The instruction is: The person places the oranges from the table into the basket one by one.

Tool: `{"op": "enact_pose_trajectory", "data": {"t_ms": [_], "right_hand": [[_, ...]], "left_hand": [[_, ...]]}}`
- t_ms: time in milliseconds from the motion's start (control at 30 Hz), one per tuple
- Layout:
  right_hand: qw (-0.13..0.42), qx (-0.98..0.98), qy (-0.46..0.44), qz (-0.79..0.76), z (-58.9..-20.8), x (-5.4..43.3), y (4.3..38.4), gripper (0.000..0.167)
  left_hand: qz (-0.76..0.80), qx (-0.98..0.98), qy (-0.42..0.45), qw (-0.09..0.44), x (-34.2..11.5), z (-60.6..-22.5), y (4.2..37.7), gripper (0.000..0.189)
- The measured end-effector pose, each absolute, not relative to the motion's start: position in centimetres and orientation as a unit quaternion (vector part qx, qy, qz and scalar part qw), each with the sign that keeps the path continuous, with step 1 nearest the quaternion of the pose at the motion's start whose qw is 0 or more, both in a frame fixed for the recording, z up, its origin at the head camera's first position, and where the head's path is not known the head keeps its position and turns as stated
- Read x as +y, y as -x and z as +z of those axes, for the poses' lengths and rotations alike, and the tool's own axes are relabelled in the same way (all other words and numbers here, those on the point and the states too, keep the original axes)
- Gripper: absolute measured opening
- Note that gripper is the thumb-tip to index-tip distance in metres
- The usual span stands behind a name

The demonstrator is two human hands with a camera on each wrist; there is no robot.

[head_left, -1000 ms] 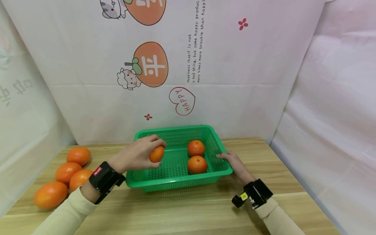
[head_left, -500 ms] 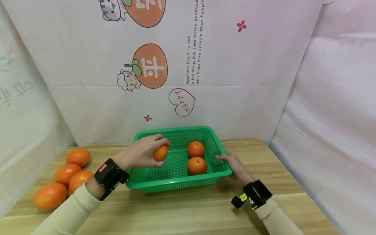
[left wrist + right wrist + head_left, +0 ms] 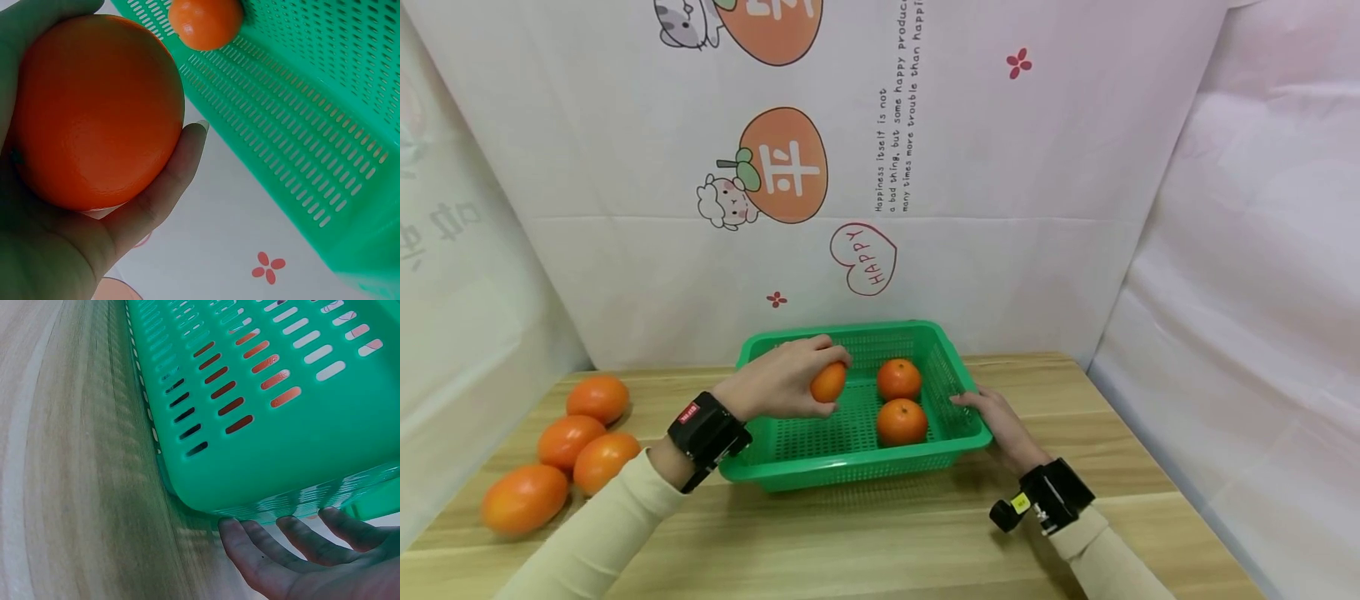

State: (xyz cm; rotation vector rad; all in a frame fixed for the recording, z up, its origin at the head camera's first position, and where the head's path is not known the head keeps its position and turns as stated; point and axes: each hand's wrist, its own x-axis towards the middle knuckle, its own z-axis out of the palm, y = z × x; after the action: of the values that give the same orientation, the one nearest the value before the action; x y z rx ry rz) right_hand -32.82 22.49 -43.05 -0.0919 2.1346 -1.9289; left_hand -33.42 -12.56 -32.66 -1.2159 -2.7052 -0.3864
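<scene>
My left hand [image 3: 793, 379] holds an orange [image 3: 829, 382] over the left-middle part of a green plastic basket [image 3: 842, 467]. In the left wrist view the fingers and thumb curl around this smooth orange [image 3: 100, 112]. Two more oranges, a rear one [image 3: 898, 380] and a front one [image 3: 902, 422], lie inside on the basket's right half. At the basket's right end, my right hand [image 3: 1003, 425] grips the rim, thumb over the edge. The right wrist view shows its fingertips [image 3: 232, 530] against the outside of the slotted wall.
Several oranges [image 3: 571, 442] are grouped on the wooden table [image 3: 820, 550] at the left. A white printed cloth [image 3: 955, 275] hangs right behind the basket, and more white cloth closes off both sides. Each wrist carries a black camera mount.
My left hand has moved to the right and slightly up over the basket, carrying the orange. The right hand, the basket and the other oranges have stayed in place.
</scene>
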Motion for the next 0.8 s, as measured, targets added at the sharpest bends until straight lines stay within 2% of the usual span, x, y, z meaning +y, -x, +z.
{"op": "enact_pose_trajectory", "data": {"t_ms": [433, 800], "right_hand": [[0.128, 0.735, 0.043, -0.665, -43.0, 22.5, 32.7, 0.068], [0.128, 0.734, 0.044, -0.666, -43.0, 22.5, 32.8, 0.067]], "left_hand": [[-0.130, -0.907, 0.395, 0.060, -11.6, -32.9, 34.8, 0.047], [-0.126, -0.917, 0.378, 0.018, -11.4, -34.0, 36.8, 0.047]]}}
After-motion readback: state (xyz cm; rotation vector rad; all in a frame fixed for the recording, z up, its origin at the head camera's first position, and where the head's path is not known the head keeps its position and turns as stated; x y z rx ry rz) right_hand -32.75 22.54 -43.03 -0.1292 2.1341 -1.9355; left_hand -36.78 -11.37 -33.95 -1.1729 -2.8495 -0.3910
